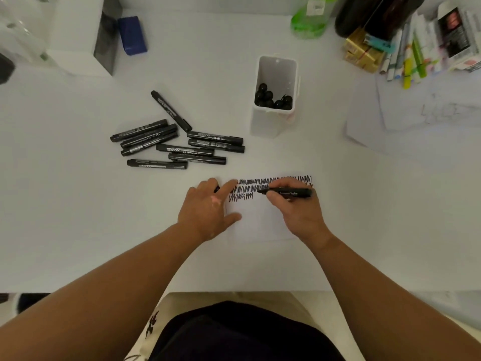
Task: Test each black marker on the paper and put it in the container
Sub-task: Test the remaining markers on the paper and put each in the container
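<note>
1. White worktop [78, 217] carries our paper [257, 220], where the black marker [294, 192] points its tip at rows of zigzag scribbles [260, 182].
2. Our right hand [299, 212] grips that marker; its white label is too blurred to read.
3. Our left hand [205, 207] lies flat on the paper's left edge, fingers straight.
4. Nine loose markers [179, 149] lie beyond, left of the white container [273, 121], which holds more.

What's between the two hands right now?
In the head view, only the paper with its black scribbles lies between the left hand and the right hand, whose marker tip points over it toward the left.
</note>
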